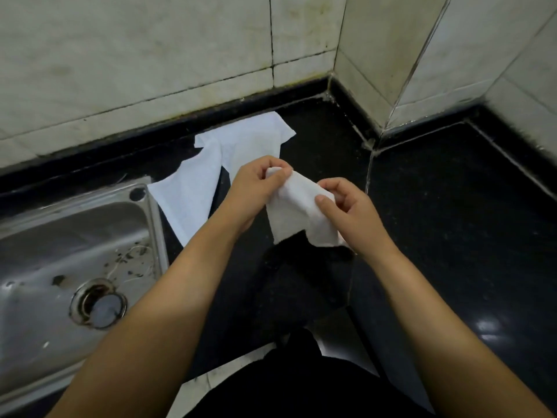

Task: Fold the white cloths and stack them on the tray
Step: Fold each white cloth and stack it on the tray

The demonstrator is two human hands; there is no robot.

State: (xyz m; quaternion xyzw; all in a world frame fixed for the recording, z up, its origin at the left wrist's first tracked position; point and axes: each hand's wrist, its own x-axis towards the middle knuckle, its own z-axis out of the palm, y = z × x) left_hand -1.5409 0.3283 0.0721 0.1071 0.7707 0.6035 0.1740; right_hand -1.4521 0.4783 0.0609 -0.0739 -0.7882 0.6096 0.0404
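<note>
I hold a small white cloth (297, 211) in the air above the black counter, between both hands. My left hand (256, 188) pinches its upper left corner. My right hand (346, 203) grips its right edge with thumb on top. The cloth hangs down, partly doubled over. Behind my hands, more white cloth (193, 191) lies spread on the counter, with a second piece or fold (253, 140) reaching toward the wall; I cannot tell how many cloths lie there. No tray is in view.
A steel sink (75, 257) with a drain and debris sits at the left, its rim touching the spread cloth. The black counter (452, 221) runs right into a tiled wall corner (373, 128). My dark clothing fills the bottom edge.
</note>
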